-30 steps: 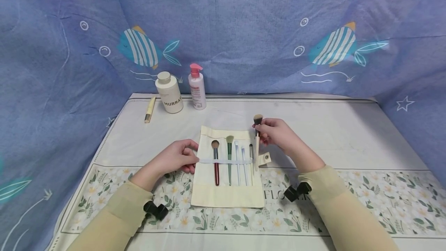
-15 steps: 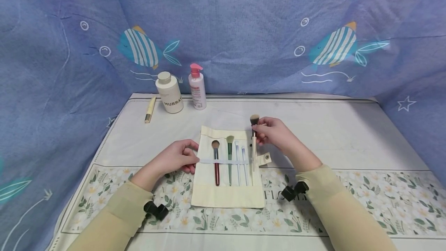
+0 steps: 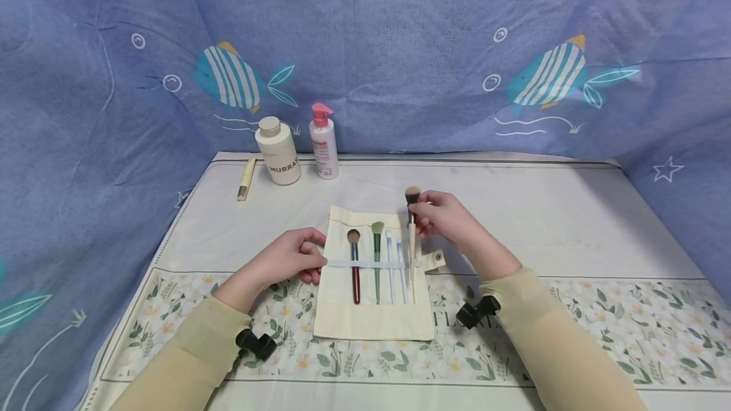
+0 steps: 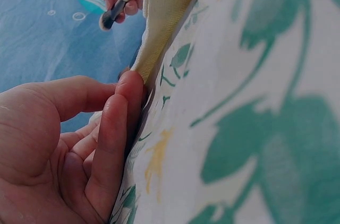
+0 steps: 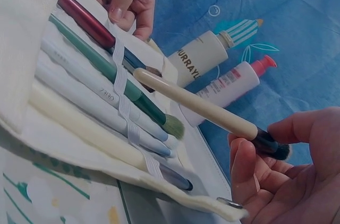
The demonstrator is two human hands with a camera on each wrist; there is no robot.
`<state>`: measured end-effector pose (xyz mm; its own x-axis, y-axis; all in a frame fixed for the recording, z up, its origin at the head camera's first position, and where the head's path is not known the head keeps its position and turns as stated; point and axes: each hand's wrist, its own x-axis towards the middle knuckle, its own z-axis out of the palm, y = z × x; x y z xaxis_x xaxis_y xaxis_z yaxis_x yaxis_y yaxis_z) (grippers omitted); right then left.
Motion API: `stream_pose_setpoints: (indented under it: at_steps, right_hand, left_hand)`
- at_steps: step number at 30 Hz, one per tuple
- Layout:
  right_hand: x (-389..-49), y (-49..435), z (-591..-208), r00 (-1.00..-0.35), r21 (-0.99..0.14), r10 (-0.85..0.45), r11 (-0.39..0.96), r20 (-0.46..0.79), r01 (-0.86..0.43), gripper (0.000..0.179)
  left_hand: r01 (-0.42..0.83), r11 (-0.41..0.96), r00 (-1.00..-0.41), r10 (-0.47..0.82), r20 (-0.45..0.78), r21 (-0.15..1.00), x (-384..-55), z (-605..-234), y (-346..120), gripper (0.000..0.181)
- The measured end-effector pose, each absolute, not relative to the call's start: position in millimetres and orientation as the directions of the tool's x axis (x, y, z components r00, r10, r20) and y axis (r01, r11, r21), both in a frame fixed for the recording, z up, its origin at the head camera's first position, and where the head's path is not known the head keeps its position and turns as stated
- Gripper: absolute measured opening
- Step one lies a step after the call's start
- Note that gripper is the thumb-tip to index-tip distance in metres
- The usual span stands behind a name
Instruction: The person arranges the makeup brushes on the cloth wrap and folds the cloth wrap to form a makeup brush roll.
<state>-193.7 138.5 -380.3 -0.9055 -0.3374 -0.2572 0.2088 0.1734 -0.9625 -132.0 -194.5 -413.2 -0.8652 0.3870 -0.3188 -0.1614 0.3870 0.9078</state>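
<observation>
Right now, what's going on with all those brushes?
A person's right hand has its fingers on a pale-handled brush, holding it over the right side of a cream cloth roll. The left hand holds the roll's left edge. Five other brushes lie under the roll's strap; the held brush isn't tucked in.

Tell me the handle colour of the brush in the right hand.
The handle is pale cream-beige; the right wrist view shows it best.

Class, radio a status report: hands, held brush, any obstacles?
Right hand pinching cream-handled brush over brush roll. Left hand holding roll's left edge. White bottle, pump bottle farther back, seemingly clear.
</observation>
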Motion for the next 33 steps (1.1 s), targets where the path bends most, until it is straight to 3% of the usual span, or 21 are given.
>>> stream_pose_setpoints:
  at_steps: [33]
  right_hand:
    - [-194,113,-382,-0.886,-0.957,-0.37,0.173,-0.281,0.231,0.015]
  left_hand:
    - [-0.176,0.389,-0.86,0.386,-0.334,0.904,-133,-414,-195,0.042]
